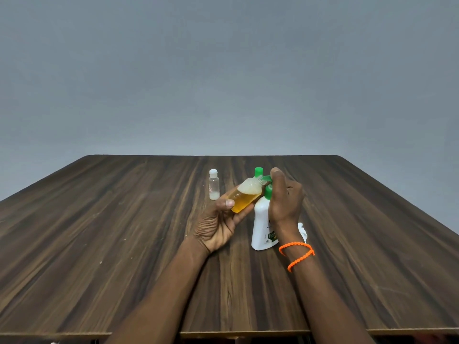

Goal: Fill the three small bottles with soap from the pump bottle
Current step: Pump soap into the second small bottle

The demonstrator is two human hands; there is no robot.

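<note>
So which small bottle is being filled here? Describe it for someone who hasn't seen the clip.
On the wooden table, find the white pump bottle. Just left of it, the left hand holds a tilted bottle of amber soap, uncapped; the other small bottle stands capped.

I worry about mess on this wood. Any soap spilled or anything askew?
No spill shows on the table. The left hand holds the small bottle tilted at the pump bottle nozzle; foam sits above its amber soap.
</note>
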